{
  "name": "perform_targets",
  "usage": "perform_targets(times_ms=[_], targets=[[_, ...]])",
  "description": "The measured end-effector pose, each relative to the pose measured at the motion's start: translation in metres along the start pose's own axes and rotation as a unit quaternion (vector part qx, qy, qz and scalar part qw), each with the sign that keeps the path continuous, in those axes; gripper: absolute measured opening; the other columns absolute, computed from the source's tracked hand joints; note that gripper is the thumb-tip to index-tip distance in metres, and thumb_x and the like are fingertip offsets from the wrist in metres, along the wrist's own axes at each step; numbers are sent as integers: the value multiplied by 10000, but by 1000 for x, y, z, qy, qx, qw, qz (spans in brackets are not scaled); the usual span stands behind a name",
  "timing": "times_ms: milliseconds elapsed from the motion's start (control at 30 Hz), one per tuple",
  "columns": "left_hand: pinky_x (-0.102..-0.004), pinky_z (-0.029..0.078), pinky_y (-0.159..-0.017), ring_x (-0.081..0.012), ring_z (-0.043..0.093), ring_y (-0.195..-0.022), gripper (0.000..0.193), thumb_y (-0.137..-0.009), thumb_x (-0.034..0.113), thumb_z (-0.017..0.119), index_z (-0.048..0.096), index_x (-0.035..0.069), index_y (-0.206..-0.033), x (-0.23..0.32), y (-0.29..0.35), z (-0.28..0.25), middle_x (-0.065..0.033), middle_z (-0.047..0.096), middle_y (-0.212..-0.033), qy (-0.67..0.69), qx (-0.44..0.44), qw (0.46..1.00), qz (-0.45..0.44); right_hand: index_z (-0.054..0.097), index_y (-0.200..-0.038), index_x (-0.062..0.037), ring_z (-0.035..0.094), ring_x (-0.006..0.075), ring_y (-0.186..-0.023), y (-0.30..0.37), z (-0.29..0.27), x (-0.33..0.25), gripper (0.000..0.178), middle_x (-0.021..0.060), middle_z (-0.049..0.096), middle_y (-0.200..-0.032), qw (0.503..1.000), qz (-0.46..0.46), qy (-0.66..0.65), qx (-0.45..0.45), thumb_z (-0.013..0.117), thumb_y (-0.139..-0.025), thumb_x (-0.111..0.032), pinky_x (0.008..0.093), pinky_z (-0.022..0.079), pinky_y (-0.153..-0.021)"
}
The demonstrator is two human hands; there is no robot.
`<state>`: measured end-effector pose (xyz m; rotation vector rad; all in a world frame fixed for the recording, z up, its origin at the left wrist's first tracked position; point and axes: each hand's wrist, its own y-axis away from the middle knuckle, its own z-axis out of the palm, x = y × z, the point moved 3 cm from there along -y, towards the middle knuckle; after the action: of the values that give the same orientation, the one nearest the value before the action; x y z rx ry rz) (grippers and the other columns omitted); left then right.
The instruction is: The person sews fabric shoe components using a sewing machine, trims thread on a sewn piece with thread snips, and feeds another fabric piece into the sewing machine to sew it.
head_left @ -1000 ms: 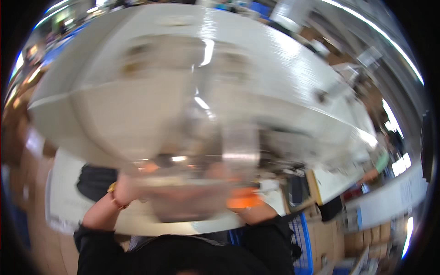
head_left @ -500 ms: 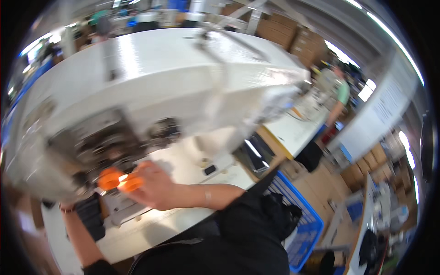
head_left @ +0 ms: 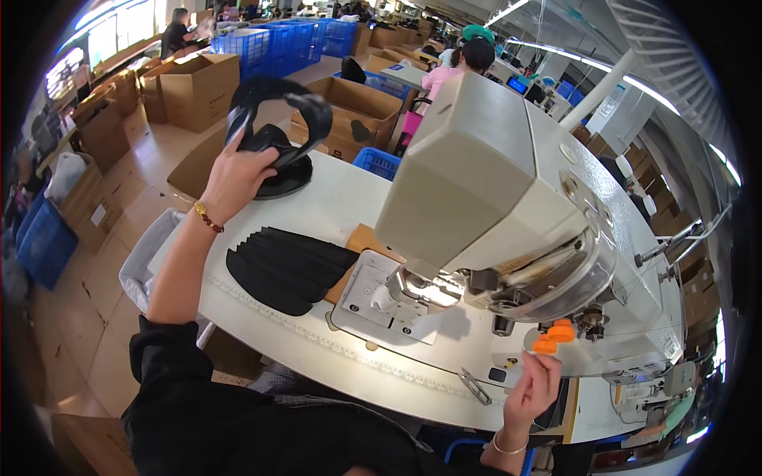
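My left hand (head_left: 236,176) is at the table's far left end, with its thumb and fingers closed on a black looped piece (head_left: 311,119). Other curved black material (head_left: 287,181) sits under and beside that loop. My right hand (head_left: 533,390) is raised beside the sewing machine (head_left: 468,170), loosely curled, and nothing shows held in it. Orange caps (head_left: 545,345), which look like finger cots, are at its fingertips. Left of the lit needle plate (head_left: 369,295) lies a fanned stack of black fabric pieces (head_left: 286,271). Thread snips (head_left: 476,386) rest left of my right hand.
A measuring strip (head_left: 317,339) runs along the near edge of the white table (head_left: 238,242). A lined bin (head_left: 147,258) stands against its left end. Cardboard boxes (head_left: 198,91) and blue crates (head_left: 290,44) occupy the floor beyond. A person in pink (head_left: 438,78) sits behind the machine.
My view has swung left, bringing the table's left end into sight. My left hand has come out from beside the machine head onto the black looped piece. My right hand now appears at the right.
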<state>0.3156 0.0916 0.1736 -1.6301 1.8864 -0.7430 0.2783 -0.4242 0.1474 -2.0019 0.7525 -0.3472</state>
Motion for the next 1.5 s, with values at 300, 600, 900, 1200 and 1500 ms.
perform_targets(times_ms=[300, 600, 900, 1200, 1500], targets=[[-528, 381, -999, -297, 666, -796, 157, -830, 190, 654, 575, 82, -912, -28, 34, 113, -125, 658, -726, -94, -231, 964, -87, 648, -977, 36, 518, 183, -697, 97, -42, 38, 234, 114, 553, -893, 950, 300, 74, 38, 472, -833, 90, 261, 417, -571], [-652, 423, -910, -293, 479, -1220, 545, -692, 365, 774, 572, 21, -1063, -23, -1, 121, -144, 565, -1205, -258, -240, 927, -130, 631, -984, 33, 547, 173, -751, 178, -92, 37, 171, 94, 570, -886, 912, 379, 155, 38, 473, -920, 19, 258, 433, -604], [-463, 371, -1050, -475, 494, -1158, 888, -463, 374, 890, 527, -17, -1173, -132, 5, 161, -210, 639, -1105, -109, -295, 937, -151, 554, -1228, 7, 513, 393, -1091, 333, -160, 58, 432, 233, 574, -1152, 753, 553, 320, -158, 651, -858, -195, 471, 379, -976], [-411, 368, -1056, -406, 426, -1219, 992, -488, 330, 897, 461, -16, -1309, -116, 6, 156, -245, 575, -1184, -6, -293, 952, -90, 554, -1234, 21, 513, 370, -1161, 413, -154, 45, 358, 225, 569, -1205, 791, 560, 247, -19, 537, -954, -202, 426, 369, -1030], [-474, 284, -1117, -429, 319, -1335, 946, -479, 395, 905, 495, -24, -1221, -127, 16, 144, -236, 479, -1321, 16, -291, 953, -87, 504, -1264, 69, 523, 449, -1131, 498, -207, 79, 508, 331, 535, -1218, 720, 578, 261, -280, 515, -784, -96, 474, 422, -960]])
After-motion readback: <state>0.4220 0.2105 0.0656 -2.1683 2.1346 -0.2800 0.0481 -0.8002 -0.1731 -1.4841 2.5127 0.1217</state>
